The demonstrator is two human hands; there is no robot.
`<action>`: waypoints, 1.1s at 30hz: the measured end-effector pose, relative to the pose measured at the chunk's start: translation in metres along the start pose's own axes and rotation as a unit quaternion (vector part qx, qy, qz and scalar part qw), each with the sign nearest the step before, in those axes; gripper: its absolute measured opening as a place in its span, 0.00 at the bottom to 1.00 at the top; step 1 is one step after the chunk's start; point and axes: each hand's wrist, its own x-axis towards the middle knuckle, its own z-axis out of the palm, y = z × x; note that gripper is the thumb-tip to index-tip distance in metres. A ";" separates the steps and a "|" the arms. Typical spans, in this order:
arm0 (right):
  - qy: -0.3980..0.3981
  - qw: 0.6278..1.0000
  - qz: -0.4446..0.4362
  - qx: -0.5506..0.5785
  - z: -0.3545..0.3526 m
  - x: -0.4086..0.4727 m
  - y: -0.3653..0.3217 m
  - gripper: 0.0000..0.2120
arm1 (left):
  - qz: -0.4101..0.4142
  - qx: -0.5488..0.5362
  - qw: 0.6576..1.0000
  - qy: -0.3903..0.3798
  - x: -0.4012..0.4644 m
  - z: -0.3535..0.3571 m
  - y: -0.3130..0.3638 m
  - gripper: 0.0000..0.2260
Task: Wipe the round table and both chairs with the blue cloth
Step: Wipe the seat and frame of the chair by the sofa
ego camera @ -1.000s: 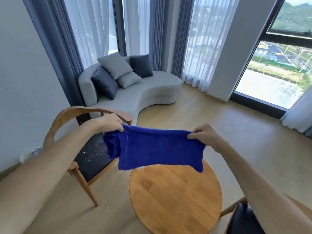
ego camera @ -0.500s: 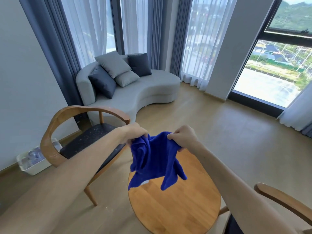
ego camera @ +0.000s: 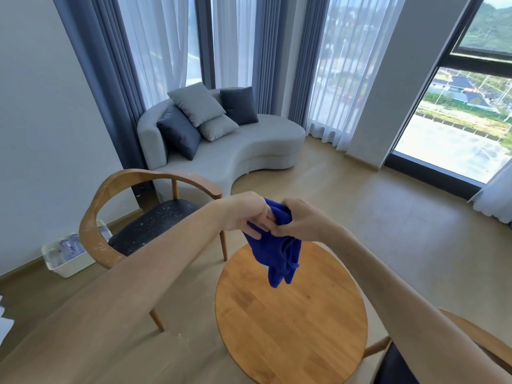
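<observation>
Fingers (ego camera: 260,227) of the left hand (ego camera: 246,214) are curled tight around the top of the blue cloth (ego camera: 279,253), and the right hand (ego camera: 297,220) is clenched on the same bunch, knuckles touching the left, so both hands grasp the cloth together in the air. From that shared grip the cloth hangs straight down, its long axis near vertical, its loose tail ending above the far part of the round table (ego camera: 291,314) without touching it. The bare wood top lies directly below and toward the person, so a wipe would probably call for lowering the hands; neither hand is clearly nearer to it, though the left chair (ego camera: 116,212) sits on the left hand's side. That chair's dark seat is speckled with pale crumbs, and its wooden armrest shows pale dust too. The near chair (ego camera: 471,347) shows only an arm and a corner of dark seat at the lower right. A white bin (ego camera: 69,261) stands on the floor by the wall beside the left chair. Farther off is a curved grey sofa (ego camera: 235,153) with cushions, then curtains and tall windows.
</observation>
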 end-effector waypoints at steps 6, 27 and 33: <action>-0.001 0.995 -0.056 0.083 -0.025 -0.002 0.007 0.09 | 0.126 0.318 0.910 0.235 0.005 -0.027 -0.026 0.20; 0.167 0.984 -0.014 0.055 -0.029 0.021 0.013 0.03 | 0.186 0.256 0.881 0.352 0.018 -0.033 -0.021 0.10; 0.115 0.971 0.040 0.207 -0.006 0.026 -0.027 0.14 | 0.043 0.014 0.954 0.296 0.018 0.002 0.002 0.30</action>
